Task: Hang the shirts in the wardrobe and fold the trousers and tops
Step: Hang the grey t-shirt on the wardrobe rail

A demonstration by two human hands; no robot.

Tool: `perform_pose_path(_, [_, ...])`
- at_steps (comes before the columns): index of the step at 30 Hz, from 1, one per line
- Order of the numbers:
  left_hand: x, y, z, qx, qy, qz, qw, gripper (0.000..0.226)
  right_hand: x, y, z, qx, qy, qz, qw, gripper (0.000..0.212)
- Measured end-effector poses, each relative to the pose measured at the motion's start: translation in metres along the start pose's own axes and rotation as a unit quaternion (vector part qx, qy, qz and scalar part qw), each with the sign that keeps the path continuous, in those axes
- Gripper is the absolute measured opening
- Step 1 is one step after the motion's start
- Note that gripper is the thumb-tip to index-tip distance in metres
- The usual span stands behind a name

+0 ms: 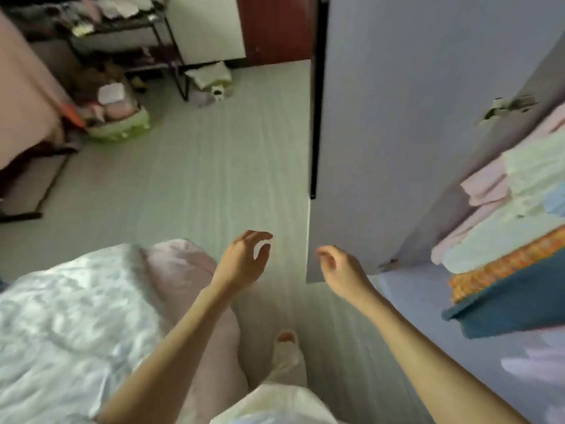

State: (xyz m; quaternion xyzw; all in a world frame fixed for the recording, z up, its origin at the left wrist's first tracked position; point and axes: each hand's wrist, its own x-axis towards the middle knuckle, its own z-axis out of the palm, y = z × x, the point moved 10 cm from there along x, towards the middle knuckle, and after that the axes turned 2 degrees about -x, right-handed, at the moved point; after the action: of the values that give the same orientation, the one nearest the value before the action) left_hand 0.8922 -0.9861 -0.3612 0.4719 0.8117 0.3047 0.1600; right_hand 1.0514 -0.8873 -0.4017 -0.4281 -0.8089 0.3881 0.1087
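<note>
Both hands are hanging empty over the floor: the left hand [244, 261] is loosely curled with its fingers apart, gripping nothing, and the right hand [336, 266] is likewise relaxed, sitting just beside the lower corner of the wardrobe door [397, 133]. In my judgement the step in hand is fetching the next garment; it is best lifted by shoulders or waistband so soft cloth is not dragging. Left of that door, a crumpled white quilt [67, 316] is lying over a pink rounded cushion [183, 270]. Right of the door, folded clothes [504, 215], pink, pale green and orange-patterned, are sitting stacked on a wardrobe shelf. Far left of the door, a metal rack [122, 32] is standing.
</note>
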Motion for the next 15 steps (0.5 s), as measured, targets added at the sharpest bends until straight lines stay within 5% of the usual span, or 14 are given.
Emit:
perform_pose_path(7, [-0.171,-0.183,-0.137,0.002,0.184,-0.256,0.949,0.025,-0.021,-0.151,0.204,-0.028,-0.221,-0.147,0.964,0.028])
perform_pose_path(15, [-0.379,-0.348,-0.239,-0.021,0.325,-0.482,0.813,0.030,-0.114,-0.324,0.423,-0.072,-0.433,-0.285,0.852,0.031])
